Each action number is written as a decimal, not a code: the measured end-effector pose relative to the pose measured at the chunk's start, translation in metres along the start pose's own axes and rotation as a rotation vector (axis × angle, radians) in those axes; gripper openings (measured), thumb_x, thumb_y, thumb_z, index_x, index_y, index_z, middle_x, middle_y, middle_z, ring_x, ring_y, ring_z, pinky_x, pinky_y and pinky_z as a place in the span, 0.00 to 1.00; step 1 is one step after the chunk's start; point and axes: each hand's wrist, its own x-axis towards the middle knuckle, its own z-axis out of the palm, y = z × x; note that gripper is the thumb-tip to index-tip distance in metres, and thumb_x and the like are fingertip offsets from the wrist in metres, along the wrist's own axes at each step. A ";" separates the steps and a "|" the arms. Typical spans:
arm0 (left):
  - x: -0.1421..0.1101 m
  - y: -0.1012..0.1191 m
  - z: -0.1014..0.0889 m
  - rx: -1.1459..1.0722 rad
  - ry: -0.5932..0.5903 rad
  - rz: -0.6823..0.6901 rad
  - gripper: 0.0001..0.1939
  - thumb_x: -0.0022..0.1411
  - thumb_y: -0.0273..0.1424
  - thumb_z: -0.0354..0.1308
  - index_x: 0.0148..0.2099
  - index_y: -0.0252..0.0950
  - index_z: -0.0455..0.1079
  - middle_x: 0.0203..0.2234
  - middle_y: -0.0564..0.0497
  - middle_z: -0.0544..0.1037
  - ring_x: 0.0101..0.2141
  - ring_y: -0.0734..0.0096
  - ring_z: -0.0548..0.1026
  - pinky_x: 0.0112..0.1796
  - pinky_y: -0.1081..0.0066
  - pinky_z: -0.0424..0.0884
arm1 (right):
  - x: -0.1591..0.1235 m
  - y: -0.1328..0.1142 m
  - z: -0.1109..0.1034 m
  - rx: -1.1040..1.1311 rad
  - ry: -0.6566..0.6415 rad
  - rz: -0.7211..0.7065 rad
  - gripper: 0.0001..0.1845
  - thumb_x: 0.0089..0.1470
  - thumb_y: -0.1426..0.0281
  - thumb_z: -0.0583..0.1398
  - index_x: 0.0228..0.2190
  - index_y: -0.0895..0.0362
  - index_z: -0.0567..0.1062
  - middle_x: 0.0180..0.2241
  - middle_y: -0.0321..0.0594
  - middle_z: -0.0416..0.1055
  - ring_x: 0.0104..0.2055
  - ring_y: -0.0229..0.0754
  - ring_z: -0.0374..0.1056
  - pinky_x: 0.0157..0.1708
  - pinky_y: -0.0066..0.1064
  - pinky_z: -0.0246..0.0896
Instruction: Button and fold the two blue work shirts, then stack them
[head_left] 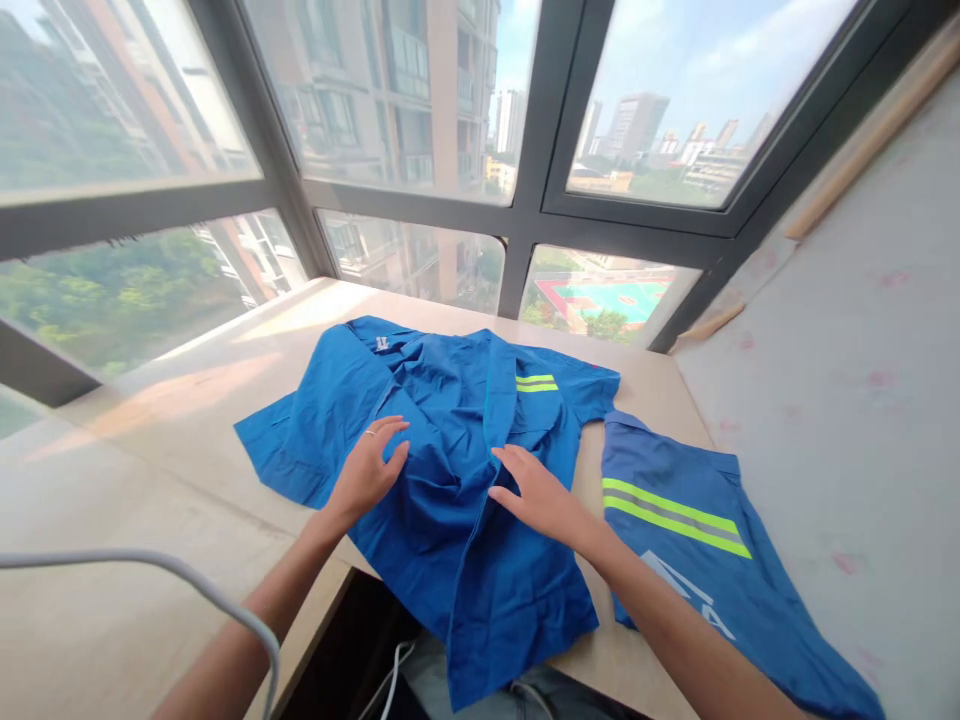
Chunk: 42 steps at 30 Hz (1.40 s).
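Note:
A blue short-sleeved work shirt [442, 440] with a yellow-green and grey stripe on its chest lies spread and creased, its lower part hanging over the front edge. My left hand [373, 462], a ring on one finger, is over the shirt's left front panel with fingers apart. Over the front opening edge is my right hand [534, 488], its thumb and fingers spread. Nothing appears gripped in either hand; whether the fingertips press on the cloth is hard to tell. To the right lies a second blue garment [667, 480], folded, with reflective stripes and white lettering.
The shirt lies on a pale windowsill counter [187, 450] below large windows with dark grey frames [420, 205]. A white cable [172, 565] curves across the lower left, near my left forearm. A papered wall [847, 400] rises on the right.

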 end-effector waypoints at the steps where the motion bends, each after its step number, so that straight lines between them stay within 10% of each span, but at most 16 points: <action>1: 0.004 -0.013 -0.002 0.097 -0.015 -0.020 0.25 0.64 0.42 0.50 0.57 0.34 0.70 0.58 0.37 0.72 0.60 0.52 0.68 0.61 0.52 0.62 | 0.011 0.003 0.008 -0.031 -0.016 0.008 0.37 0.60 0.59 0.59 0.65 0.60 0.60 0.66 0.57 0.55 0.69 0.57 0.50 0.66 0.52 0.48; 6: -0.026 -0.053 0.006 0.424 -0.290 -0.127 0.36 0.66 0.48 0.48 0.68 0.30 0.59 0.67 0.35 0.59 0.68 0.45 0.54 0.63 0.45 0.55 | 0.062 0.028 0.048 -0.212 -0.076 0.133 0.43 0.62 0.49 0.54 0.67 0.62 0.55 0.68 0.63 0.48 0.72 0.64 0.41 0.66 0.58 0.42; 15: -0.080 -0.032 0.038 0.447 -0.214 -0.196 0.40 0.64 0.54 0.49 0.70 0.35 0.57 0.69 0.36 0.51 0.70 0.42 0.45 0.65 0.38 0.40 | 0.115 0.083 0.033 -0.372 -0.040 0.078 0.47 0.63 0.43 0.46 0.69 0.63 0.48 0.70 0.60 0.42 0.73 0.57 0.36 0.69 0.54 0.32; 22: -0.045 -0.066 -0.023 -0.144 0.099 -0.448 0.36 0.63 0.53 0.50 0.63 0.32 0.65 0.57 0.35 0.74 0.54 0.50 0.75 0.51 0.58 0.72 | 0.104 0.119 0.018 -0.413 -0.064 -0.024 0.48 0.63 0.42 0.44 0.69 0.63 0.49 0.70 0.59 0.45 0.73 0.57 0.38 0.69 0.54 0.35; 26: -0.024 -0.117 -0.075 0.207 0.344 -0.453 0.30 0.64 0.44 0.47 0.58 0.27 0.68 0.54 0.33 0.74 0.55 0.48 0.72 0.55 0.55 0.67 | 0.092 0.132 0.021 -0.450 -0.036 -0.063 0.46 0.63 0.42 0.44 0.69 0.63 0.51 0.69 0.59 0.48 0.72 0.57 0.41 0.68 0.56 0.37; 32: 0.007 -0.176 -0.099 0.586 0.159 -0.592 0.32 0.65 0.41 0.45 0.62 0.22 0.62 0.55 0.29 0.72 0.58 0.45 0.67 0.56 0.53 0.65 | 0.091 0.136 0.026 -0.522 -0.024 -0.054 0.43 0.64 0.44 0.44 0.68 0.60 0.54 0.68 0.59 0.51 0.72 0.57 0.44 0.67 0.56 0.42; 42: 0.031 -0.174 -0.108 0.490 -0.030 -0.631 0.21 0.62 0.42 0.51 0.50 0.34 0.72 0.45 0.37 0.78 0.50 0.46 0.74 0.47 0.58 0.71 | 0.112 0.059 -0.005 -0.679 -0.228 0.174 0.39 0.64 0.52 0.53 0.66 0.63 0.60 0.57 0.65 0.66 0.59 0.61 0.65 0.55 0.46 0.61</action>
